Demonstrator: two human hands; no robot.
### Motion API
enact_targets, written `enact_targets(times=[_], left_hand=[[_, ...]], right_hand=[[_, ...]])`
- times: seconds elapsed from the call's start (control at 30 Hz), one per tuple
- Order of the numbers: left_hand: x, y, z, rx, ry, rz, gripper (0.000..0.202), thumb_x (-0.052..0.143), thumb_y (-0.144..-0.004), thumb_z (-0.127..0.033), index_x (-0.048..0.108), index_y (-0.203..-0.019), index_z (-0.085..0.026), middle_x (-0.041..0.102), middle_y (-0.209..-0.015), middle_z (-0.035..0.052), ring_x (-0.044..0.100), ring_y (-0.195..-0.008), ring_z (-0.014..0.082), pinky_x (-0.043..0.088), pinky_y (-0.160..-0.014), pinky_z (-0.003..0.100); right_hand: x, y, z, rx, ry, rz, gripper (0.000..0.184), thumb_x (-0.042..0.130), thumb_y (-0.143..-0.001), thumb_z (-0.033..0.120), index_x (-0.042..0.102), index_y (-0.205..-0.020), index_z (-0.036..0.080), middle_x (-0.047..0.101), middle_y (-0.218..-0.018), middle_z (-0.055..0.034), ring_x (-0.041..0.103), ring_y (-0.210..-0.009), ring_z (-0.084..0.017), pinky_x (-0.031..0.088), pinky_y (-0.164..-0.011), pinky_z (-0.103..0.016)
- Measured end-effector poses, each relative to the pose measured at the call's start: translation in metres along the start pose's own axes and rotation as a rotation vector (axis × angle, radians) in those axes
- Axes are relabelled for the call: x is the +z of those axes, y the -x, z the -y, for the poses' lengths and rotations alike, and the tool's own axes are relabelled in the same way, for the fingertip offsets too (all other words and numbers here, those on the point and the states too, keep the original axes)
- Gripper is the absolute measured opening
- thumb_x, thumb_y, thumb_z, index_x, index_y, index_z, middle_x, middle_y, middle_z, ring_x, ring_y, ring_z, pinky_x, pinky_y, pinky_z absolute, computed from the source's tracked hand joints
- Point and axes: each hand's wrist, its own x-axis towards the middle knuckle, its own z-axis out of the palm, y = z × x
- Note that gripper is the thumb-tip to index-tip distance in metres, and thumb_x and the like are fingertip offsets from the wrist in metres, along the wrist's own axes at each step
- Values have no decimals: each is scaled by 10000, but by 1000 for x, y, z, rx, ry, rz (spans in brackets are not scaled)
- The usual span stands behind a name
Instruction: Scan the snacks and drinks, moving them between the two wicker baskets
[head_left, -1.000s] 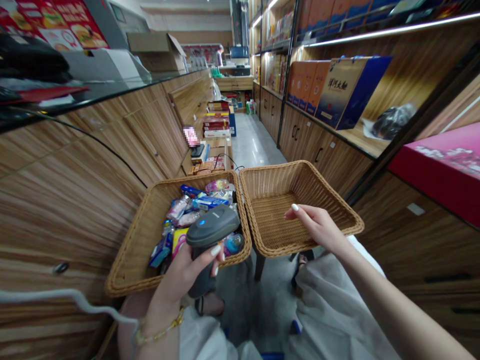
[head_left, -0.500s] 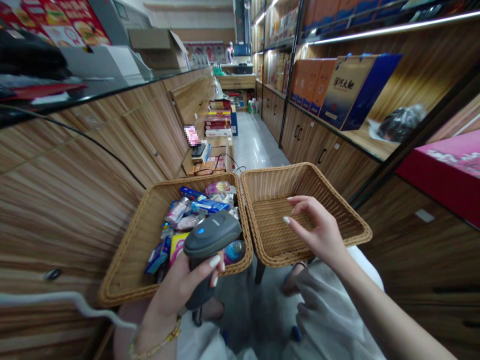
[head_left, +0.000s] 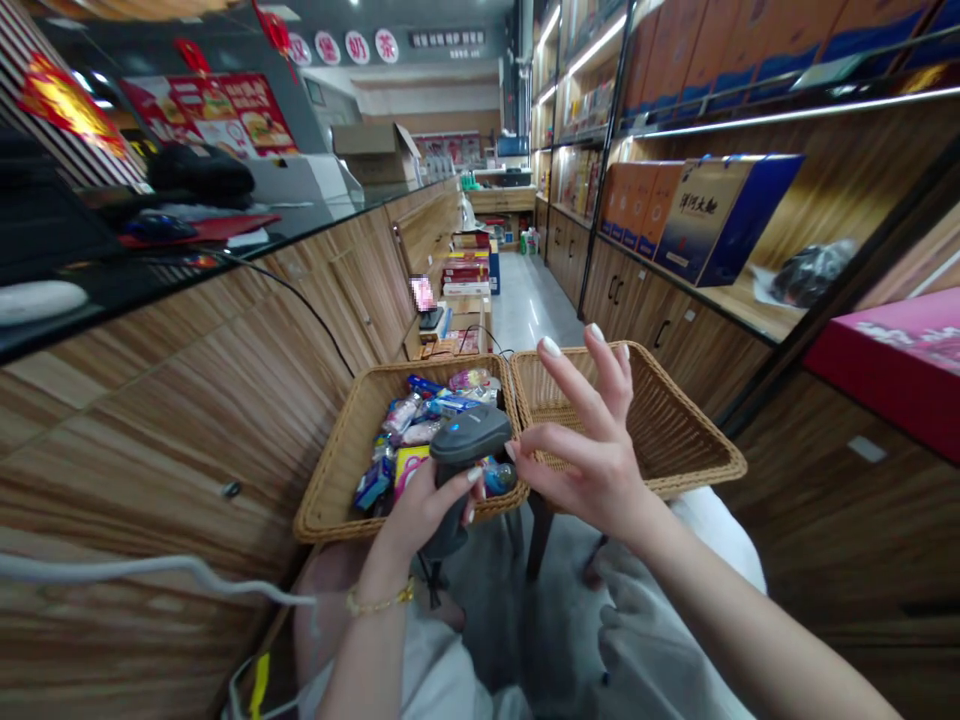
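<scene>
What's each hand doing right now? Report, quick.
Left hand: closed, holding the scanner by its handle.
Right hand: open, three fingers raised and spread, thumb and forefinger close together near the scanner; nothing visible in it.

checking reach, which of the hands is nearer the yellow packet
Left: the left hand, holding the scanner, appears just nearside of the yellow packet; the right hand is farther to its right.

Scanner [head_left: 474, 434] in left grip [head_left: 421, 508], near basket [head_left: 337, 480] of packets [head_left: 421, 433], perhaps toiletries.

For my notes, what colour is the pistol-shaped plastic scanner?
The scanner is dark grey; head view shows it best.
</scene>
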Motion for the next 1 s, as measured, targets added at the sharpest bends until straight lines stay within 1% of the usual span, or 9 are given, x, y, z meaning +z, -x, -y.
enact_targets(times=[0.2, 0.37, 0.47, 0.5, 0.53, 0.6, 0.73, 0.87, 1.0], left_hand=[[2, 3, -3, 14, -12, -10, 316, 689, -880, -460, 658, -786, -160, 662, -655, 14, 570, -495, 144, 462, -500, 265], [3, 8, -3, 18, -39, -33, 310, 676, -874, -473, 646, -781, -178, 664, -643, 8, 572, -495, 159, 460, -506, 282], [5, 10, -6, 28, -60, -34, 323, 657, -883, -488, 646, -763, -188, 645, -603, 0, 566, -494, 168, 459, -516, 290], [6, 10, -8, 36, -64, -38, 326, 656, -882, -492, 645, -755, -192, 640, -594, -2, 568, -496, 172, 460, -520, 293], [8, 11, -9, 44, -66, -42, 326, 659, -877, -496, 642, -749, -196, 640, -594, -2, 572, -498, 175, 461, -522, 294], [10, 11, -13, 56, -57, -48, 323, 666, -862, -499, 634, -740, -202, 648, -611, 1, 569, -493, 174, 457, -513, 296], [15, 13, -18, 61, -38, -46, 312, 661, -845, -496, 626, -729, -208, 650, -628, 6, 541, -476, 162, 455, -490, 294], [17, 15, -18, 70, -44, -57, 316, 666, -845, -501, 624, -728, -210, 643, -602, 4, 536, -469, 163, 449, -472, 287], [19, 15, -18, 86, -63, -86, 328, 663, -851, -507, 624, -730, -205, 659, -624, 8, 539, -459, 160, 450, -468, 289]], right_hand=[[-9, 4, 7, -5, 43, -2, 205, 724, -890, 318, 667, -697, 277, 584, -1512, 67, 173, -1595, -445, 79, -1256, -753], [-18, 13, 12, -11, 50, -99, 227, 639, -932, 325, 622, -713, 266, 668, -1408, -13, 462, -1471, -376, 201, -1266, -685], [-20, 24, 9, 172, -76, -82, 257, 602, -953, 381, 578, -724, 268, 763, -960, -52, 730, -1002, -268, 493, -1102, -544], [-18, 28, 6, 265, -139, -64, 278, 600, -956, 417, 559, -724, 269, 710, -764, -25, 714, -783, -221, 580, -938, -460], [-16, 33, 0, 363, -205, -37, 309, 603, -955, 459, 539, -719, 270, 616, -616, 12, 640, -610, -182, 591, -751, -376], [-8, 42, -14, 534, -331, 38, 378, 601, -943, 550, 525, -707, 264, 480, -505, 53, 504, -458, -144, 454, -508, -286], [10, 60, -44, 688, -440, 210, 497, 517, -948, 658, 577, -690, 237, 490, -474, 41, 492, -445, -149, 373, -486, -272], [19, 70, -51, 610, -323, 383, 487, 493, -970, 581, 531, -637, 228, 567, -536, 19, 538, -531, -150, 375, -567, -263], [20, 72, -45, 512, -218, 429, 424, 511, -962, 503, 483, -639, 230, 546, -573, 28, 501, -565, -142, 319, -580, -259]])
